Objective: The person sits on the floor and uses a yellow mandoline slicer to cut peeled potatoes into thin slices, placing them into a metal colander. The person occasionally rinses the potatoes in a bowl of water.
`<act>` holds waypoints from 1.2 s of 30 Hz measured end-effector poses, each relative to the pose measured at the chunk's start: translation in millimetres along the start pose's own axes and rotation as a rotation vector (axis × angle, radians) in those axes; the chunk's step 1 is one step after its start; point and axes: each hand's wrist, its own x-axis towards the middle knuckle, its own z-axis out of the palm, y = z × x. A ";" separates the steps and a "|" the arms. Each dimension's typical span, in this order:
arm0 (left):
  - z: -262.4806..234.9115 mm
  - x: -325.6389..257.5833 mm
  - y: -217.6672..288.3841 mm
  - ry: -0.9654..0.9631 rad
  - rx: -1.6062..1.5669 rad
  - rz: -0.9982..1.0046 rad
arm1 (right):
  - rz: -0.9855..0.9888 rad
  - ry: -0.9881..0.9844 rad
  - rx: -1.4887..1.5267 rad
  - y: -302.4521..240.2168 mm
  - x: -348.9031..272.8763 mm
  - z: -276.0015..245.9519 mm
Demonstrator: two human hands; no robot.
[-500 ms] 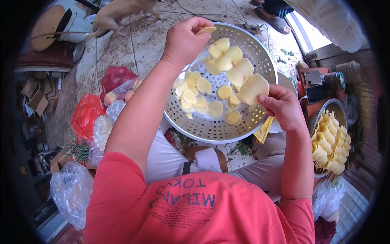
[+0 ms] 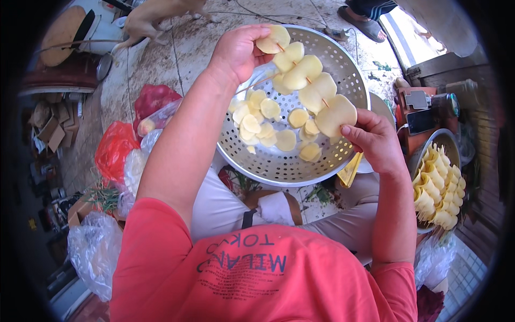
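I am holding a skewer [image 2: 307, 80] of potato slices [image 2: 303, 72] between my left hand [image 2: 238, 51] and right hand [image 2: 373, 140], over the colander [image 2: 351, 80].

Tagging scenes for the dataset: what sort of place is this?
Likely an informal outdoor food-prep spot at ground level: a perforated metal colander of potato slices, a bowl of finished skewers, a concrete floor with a dog.

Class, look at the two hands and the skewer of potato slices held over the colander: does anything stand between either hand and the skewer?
Nothing visible does. The left hand already pinches the far end of the skewer of potato slices, and the right hand grips the near end at the largest slice. Only loose potato slices lie below, in the colander.
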 end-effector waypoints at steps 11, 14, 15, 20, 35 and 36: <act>-1.6 -2.3 0.1 -0.064 0.242 -0.082 | 0.033 0.008 0.084 11.8 3.4 3.5; 1.3 -3.4 -4.1 -0.093 0.220 -0.066 | 0.022 0.025 0.079 11.5 4.5 4.1; 2.0 -3.9 -4.0 -0.103 0.202 -0.070 | 0.022 0.023 0.080 11.0 4.7 4.1; 9.0 -8.9 0.0 -0.123 0.156 -0.094 | 0.025 0.013 0.078 10.0 5.2 3.2; 20.0 -27.1 -7.9 -0.080 0.059 0.047 | 0.021 0.024 0.134 9.8 -3.3 7.2; 12.8 -27.1 -9.8 -0.058 0.065 0.051 | 0.024 0.032 0.121 11.5 -3.8 6.2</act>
